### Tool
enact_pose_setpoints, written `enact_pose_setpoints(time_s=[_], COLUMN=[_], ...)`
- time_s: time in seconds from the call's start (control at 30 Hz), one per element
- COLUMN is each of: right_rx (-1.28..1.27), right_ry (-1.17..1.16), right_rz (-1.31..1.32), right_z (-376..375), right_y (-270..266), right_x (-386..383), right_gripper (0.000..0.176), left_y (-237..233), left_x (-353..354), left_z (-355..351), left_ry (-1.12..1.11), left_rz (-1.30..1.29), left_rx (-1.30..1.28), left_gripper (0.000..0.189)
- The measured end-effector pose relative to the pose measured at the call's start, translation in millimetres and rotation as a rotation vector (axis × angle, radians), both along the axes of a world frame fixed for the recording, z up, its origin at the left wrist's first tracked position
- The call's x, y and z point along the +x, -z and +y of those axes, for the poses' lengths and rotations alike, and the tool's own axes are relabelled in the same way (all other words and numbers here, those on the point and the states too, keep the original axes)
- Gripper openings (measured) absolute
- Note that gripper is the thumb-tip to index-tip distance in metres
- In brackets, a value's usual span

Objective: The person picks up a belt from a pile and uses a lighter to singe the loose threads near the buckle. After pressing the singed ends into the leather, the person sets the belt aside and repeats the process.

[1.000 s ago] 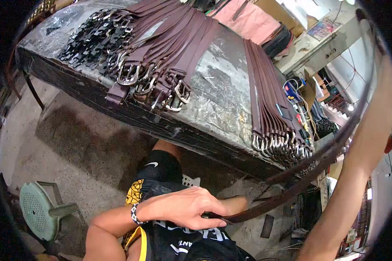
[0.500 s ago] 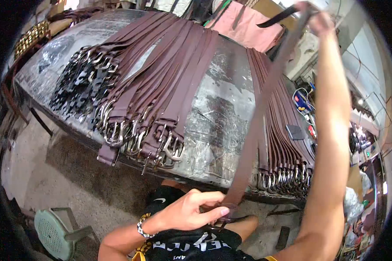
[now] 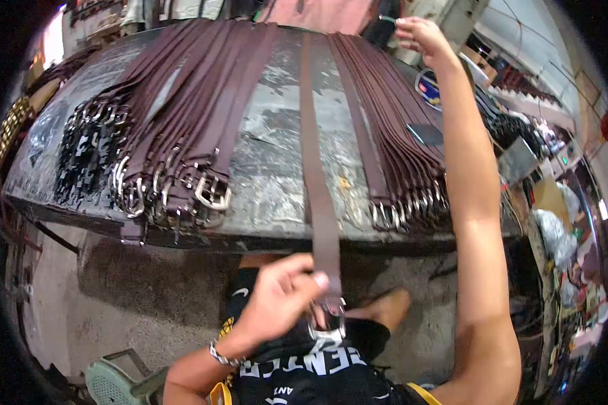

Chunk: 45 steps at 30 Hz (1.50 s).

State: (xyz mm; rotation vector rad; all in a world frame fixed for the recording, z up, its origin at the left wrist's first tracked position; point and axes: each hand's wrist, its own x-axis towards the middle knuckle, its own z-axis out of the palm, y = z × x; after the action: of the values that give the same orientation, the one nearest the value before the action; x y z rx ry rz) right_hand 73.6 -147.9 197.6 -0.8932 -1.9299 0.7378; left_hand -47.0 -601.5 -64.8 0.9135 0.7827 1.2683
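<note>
A brown belt (image 3: 311, 148) runs straight across the table from its far edge to my lap. Near its buckle end, my left hand (image 3: 284, 293) pinches the strap between thumb and fingers. The silver buckle (image 3: 327, 327) hangs just below that hand, over the dark shirt. My right hand (image 3: 422, 39) is stretched out over the far right of the table, fingers loosely bent and apart, with no belt in it. Left of the single belt lies a thick bundle of brown belts (image 3: 203, 101), buckles at the near edge. Another row of brown belts (image 3: 385, 121) lies to its right.
The table (image 3: 270, 148) has a worn, dark, shiny top. A dark flat rectangular thing (image 3: 425, 133) lies on the right-hand belts. Black shiny pieces (image 3: 81, 162) are heaped at the left. A green stool (image 3: 111, 381) stands on the floor at lower left.
My right hand has let go of the belt, which was raised and slanting and now lies along the table. My left hand still holds the buckle end. The view has shifted.
</note>
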Motion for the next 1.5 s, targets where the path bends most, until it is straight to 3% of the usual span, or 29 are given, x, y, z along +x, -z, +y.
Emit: enact_pose_setpoints(time_s=[0.17, 0.27, 0.37, 0.43, 0.53, 0.63, 0.7, 0.87, 0.97, 1.07, 1.17, 1.2, 1.3, 1.37, 1.5], right_rx=[0.12, 0.078, -0.017, -0.134, -0.204, 0.044, 0.103, -0.087, 0.13, -0.156, 0.023, -0.019, -0.067, -0.276, -0.263], right_ry=[-0.183, -0.163, -0.221, -0.258, -0.432, -0.601, -0.712, -0.856, -0.583, -0.788, -0.557, -0.479, -0.602, -0.532, -0.4], right_rz=[-0.078, -0.088, -0.071, -0.077, -0.172, -0.392, -0.477, -0.478, -0.592, -0.513, -0.6, -0.562, -0.381, -0.231, 0.159], right_z=[-154, -219, -258, -276, -280, -270, -267, -260, -267, -279, -269, -272, -288, -302, -301], right_y=[16, 54, 91, 109, 133, 150, 153, 170, 178, 158, 182, 183, 178, 174, 217], right_x=[77, 110, 127, 127, 111, 93, 84, 70, 66, 71, 69, 72, 84, 91, 82], right_gripper=[0.019, 0.016, 0.014, 0.011, 0.011, 0.013, 0.013, 0.011, 0.014, 0.013, 0.012, 0.012, 0.01, 0.007, 0.009], left_y=[3, -3, -23, -26, -32, -14, -6, 15, 23, 20, 22, 20, 25, 31, 33], left_x=[-10, -13, -11, -16, -19, -16, -12, -9, -7, -7, -7, -8, -10, -12, -15], left_z=[24, 34, 44, 49, 37, 23, 16, 13, 14, 10, 8, 6, 5, 5, 7], left_ry=[-0.234, -0.269, -0.466, -0.447, -0.441, -0.541, -0.597, -0.65, -0.572, -0.529, -0.502, -0.478, -0.474, -0.499, -0.642], left_rz=[-0.057, 0.082, 0.309, 0.382, 0.583, 0.519, 0.419, 0.387, 0.325, 0.268, 0.241, 0.238, 0.265, 0.355, 0.517], left_rx=[0.008, 0.024, 0.133, 0.068, 0.029, 0.045, 0.027, 0.055, 0.053, 0.042, 0.033, 0.015, 0.028, 0.04, 0.1], left_gripper=[0.024, 0.031, 0.041, 0.051, 0.05, 0.046, 0.034, 0.021, 0.017, 0.016, 0.015, 0.015, 0.014, 0.013, 0.016])
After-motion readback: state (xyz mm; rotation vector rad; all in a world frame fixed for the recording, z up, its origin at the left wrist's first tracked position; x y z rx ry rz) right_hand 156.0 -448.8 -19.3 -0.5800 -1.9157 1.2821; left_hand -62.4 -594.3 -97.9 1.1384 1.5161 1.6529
